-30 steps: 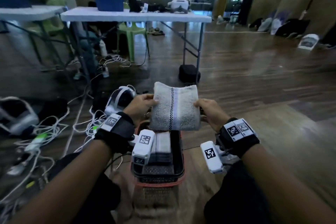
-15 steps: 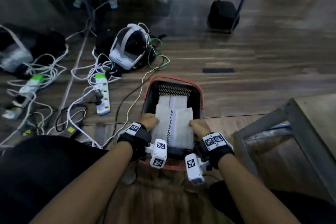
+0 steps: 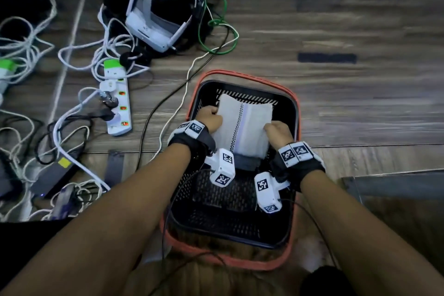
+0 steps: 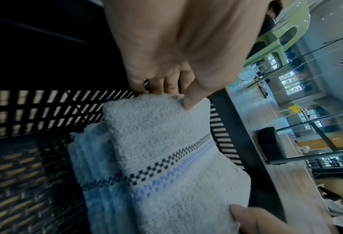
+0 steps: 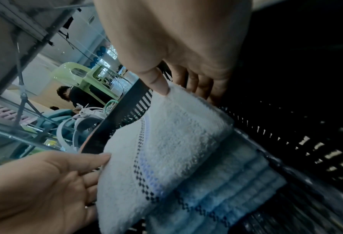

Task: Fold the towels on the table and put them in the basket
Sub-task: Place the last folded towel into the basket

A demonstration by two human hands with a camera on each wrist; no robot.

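Observation:
A folded white towel [image 3: 242, 125] with a black checked stripe and a lilac stripe is down inside the black basket [image 3: 240, 74], which has a red rim. My left hand [image 3: 210, 115] pinches its left edge, thumb on top [image 4: 178, 96]. On the opposite edge my right hand [image 3: 277, 130] pinches it the same way [image 5: 178, 91]. The towel [image 4: 166, 142] hangs tilted just over a stack of folded towels [image 4: 94, 174] lying in the far half of the basket. The same stack [image 5: 226, 182] shows under the held towel [image 5: 166, 150].
The basket stands on a wooden floor. To its left lie a power strip [image 3: 115, 101] and tangled white cables. A white headset [image 3: 165, 5] and a green cable [image 3: 216, 24] are beyond it. A grey table frame [image 3: 384, 180] is at the right.
Both hands have carried the towel from above the basket down into it, towards the far end. My head has tilted down and come closer to the basket.

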